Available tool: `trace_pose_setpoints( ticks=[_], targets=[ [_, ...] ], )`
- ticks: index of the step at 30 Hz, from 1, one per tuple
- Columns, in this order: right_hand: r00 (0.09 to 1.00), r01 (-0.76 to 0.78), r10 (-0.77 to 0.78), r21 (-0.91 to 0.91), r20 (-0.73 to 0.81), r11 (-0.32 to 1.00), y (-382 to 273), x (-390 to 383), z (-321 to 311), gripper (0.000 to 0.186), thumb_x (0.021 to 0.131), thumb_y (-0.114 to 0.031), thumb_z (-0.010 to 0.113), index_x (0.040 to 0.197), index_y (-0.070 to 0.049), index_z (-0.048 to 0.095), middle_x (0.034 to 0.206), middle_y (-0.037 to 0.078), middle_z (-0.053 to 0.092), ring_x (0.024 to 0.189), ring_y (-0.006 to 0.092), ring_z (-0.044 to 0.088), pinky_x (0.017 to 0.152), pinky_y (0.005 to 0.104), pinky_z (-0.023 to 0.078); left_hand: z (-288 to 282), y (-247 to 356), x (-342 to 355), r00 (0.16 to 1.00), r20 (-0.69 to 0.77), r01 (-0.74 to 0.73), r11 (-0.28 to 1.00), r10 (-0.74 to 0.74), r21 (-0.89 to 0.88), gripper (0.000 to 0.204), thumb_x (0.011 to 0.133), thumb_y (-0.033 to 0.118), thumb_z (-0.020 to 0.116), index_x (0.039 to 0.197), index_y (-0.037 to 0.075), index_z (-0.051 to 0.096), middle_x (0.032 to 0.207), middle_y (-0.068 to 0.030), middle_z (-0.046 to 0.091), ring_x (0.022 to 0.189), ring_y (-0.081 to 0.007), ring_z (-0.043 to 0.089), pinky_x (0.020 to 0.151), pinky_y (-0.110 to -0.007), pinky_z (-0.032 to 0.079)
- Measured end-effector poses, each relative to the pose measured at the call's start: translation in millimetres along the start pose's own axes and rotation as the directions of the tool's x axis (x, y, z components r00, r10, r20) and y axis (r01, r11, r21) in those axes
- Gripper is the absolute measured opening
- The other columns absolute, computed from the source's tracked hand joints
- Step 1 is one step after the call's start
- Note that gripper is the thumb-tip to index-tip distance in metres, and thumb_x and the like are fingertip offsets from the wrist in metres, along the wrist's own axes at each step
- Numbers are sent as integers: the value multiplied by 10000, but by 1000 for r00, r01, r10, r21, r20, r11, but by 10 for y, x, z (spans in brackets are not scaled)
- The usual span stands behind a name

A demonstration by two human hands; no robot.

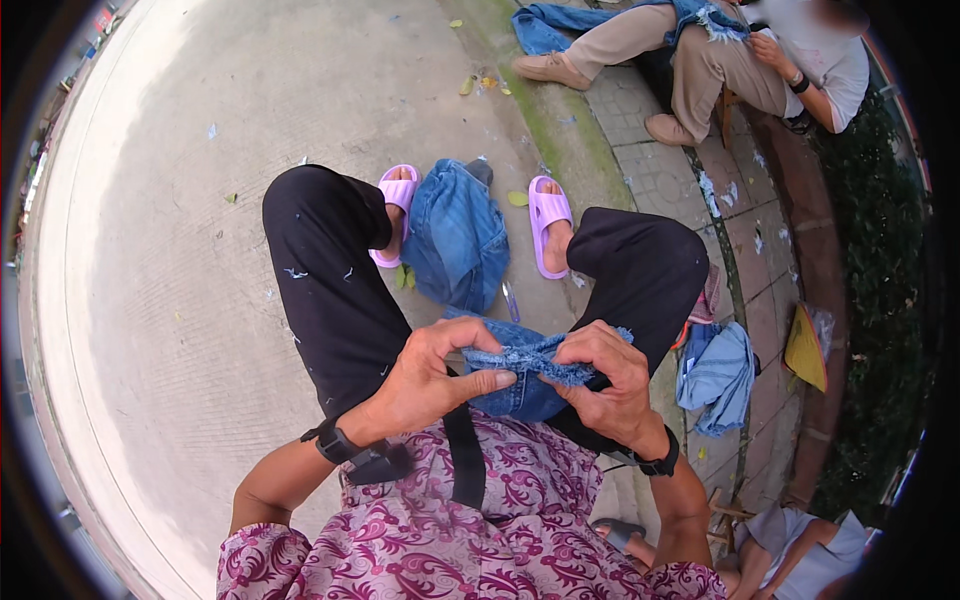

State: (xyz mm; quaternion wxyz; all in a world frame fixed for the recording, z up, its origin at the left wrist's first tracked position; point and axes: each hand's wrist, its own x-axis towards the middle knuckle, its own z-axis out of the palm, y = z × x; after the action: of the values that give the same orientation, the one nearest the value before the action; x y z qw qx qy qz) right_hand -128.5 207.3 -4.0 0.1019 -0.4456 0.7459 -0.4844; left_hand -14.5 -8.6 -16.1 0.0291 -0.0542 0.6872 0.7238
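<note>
A blue denim garment (515, 402) lies across my lap, its frayed edge bunched up between my two hands. My left hand (432, 368) pinches the frayed edge at its left part, thumb below and fingers above. My right hand (612, 382) grips the same edge a short way to the right, fingers curled over it. Whether a small tool is hidden in either hand, I cannot tell. More of the denim (455, 235) hangs down or lies on the ground between my feet; the link to the piece in my hands is partly hidden.
Pink slippers (549, 225) are on my feet. Folded light-blue denim (718, 378) lies on the paving at right, near a yellow triangular thing (805, 350). A seated person (800, 75) handles denim at the upper right; another person (800, 550) sits at the lower right.
</note>
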Motion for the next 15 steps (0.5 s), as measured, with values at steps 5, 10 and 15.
trace_pose_setpoints(
  ticks=[5, 10, 15],
  targets=[
    [998, -55, 55, -24, 22, 998, -121, 54, 25, 307, 751, -108, 852, 979, -30, 662, 875, 116, 680, 766, 289, 639, 688, 374, 493, 28, -38, 19, 991, -30, -122, 971, 130, 205, 228, 832, 116, 840, 929, 9, 663, 866, -60, 646, 817, -176, 615, 795, -321, 431],
    [993, 120, -119, -110, 19, 987, -180, 202, 71, 328, 769, -145, 855, 1014, -31, 669, 893, 120, 684, 795, 297, 652, 697, 386, 507, 53, 32, 26, 906, 1, -366, 785, 423, 500, 265, 689, 43, 821, 906, 35, 669, 857, -84, 617, 820, -265, 616, 809, -384, 425],
    [995, 99, -99, -53, 14, 994, -206, 213, 116, 215, 779, -56, 807, 936, -20, 666, 858, 114, 684, 758, 296, 653, 688, 379, 512, 115, 63, 20, 844, 59, -432, 611, 533, 663, 261, 634, 49, 753, 876, 37, 655, 840, -69, 580, 825, -254, 605, 818, -400, 435]
  ],
)
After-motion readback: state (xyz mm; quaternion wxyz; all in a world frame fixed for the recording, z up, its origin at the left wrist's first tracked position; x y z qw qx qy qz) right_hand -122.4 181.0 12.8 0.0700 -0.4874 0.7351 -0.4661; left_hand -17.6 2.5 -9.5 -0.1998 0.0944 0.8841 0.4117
